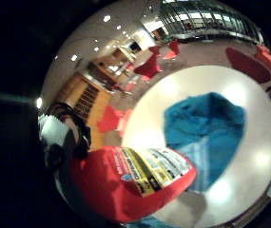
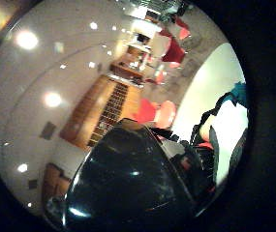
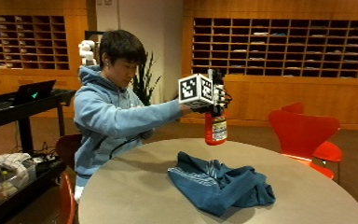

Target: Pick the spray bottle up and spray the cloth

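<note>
A person in a light blue hoodie sits at a round, pale grey tabletop (image 3: pixel 135 186) and holds the red spray bottle (image 3: pixel 216 127) in the air above the tabletop's far edge, clear of the surface. The gloved right hand (image 3: pixel 211 100) has its fingers curled round the bottle's upper part, with the red body and its printed label hanging below the grip. The little-finger-side palm view shows the red body and its yellow-and-white label (image 1: pixel 156 173) close to the palm.

The blue cloth (image 3: pixel 219 184) lies crumpled near the middle of the tabletop, below and on the near side of the bottle, apart from it.

Red chairs (image 3: pixel 303 133) stand at the tabletop's right side. Behind, wooden walls carry rows of small cubbyholes (image 3: pixel 284 46). A black cart (image 3: pixel 17 105) stands at the left with a laptop (image 3: pixel 35 91) on top and bundled items on its lower shelf. A plant (image 3: pixel 145 79) stands behind the person.
</note>
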Tool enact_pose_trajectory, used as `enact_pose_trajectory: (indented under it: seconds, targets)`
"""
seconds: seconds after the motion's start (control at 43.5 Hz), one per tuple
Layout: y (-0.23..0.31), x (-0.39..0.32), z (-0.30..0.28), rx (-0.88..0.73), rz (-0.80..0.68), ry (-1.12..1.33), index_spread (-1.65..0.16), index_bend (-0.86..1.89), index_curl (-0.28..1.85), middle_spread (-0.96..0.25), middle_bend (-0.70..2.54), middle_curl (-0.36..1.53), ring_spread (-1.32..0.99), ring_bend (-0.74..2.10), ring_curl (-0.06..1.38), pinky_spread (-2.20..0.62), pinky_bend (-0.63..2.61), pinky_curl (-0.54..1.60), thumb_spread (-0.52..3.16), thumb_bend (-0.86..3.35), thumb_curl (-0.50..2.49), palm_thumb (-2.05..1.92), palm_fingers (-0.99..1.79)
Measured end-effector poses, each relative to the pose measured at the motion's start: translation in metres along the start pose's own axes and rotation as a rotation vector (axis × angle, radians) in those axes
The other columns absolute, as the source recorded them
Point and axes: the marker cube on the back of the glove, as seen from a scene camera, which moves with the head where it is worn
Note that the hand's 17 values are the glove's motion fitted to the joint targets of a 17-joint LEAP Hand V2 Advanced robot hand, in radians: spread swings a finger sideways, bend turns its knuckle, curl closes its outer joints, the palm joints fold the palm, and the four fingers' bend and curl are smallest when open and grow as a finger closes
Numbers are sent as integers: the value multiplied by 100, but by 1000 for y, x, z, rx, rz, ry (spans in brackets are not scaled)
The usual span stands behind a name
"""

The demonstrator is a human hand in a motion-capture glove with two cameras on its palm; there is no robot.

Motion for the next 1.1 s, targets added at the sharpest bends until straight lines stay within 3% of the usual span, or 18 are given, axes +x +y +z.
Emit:
enact_pose_trajectory:
  seconds: [0.161,0.413,0.643,0.758,0.85,0.919,1.102]
  targets:
    - [3,5,68,30,19,-201,-19,44,51,-12,57,48,-17,56,44,-29,41,41,26,-4,78,85,141]
    - [5,34,159,60,44,-190,-19,44,51,-12,57,48,-17,56,44,-28,42,41,27,-4,78,85,141]
    - [-1,56,187,44,94,-179,-19,42,51,-12,56,48,-17,56,44,-29,43,41,27,-4,78,86,140]
    - [0,55,192,-84,66,-140,-19,40,50,-12,56,48,-17,56,44,-29,45,42,28,-4,78,86,140]
    - [10,51,187,-268,37,-142,-21,28,48,-14,51,46,-17,57,44,-26,50,42,32,-4,77,86,127]
    - [22,50,176,-394,25,-179,-23,17,45,-15,45,45,-16,55,43,-18,43,40,44,-3,76,87,100]
    - [38,59,139,-476,15,-256,-29,3,36,-15,37,43,-12,45,43,-2,42,41,70,-6,66,77,56]
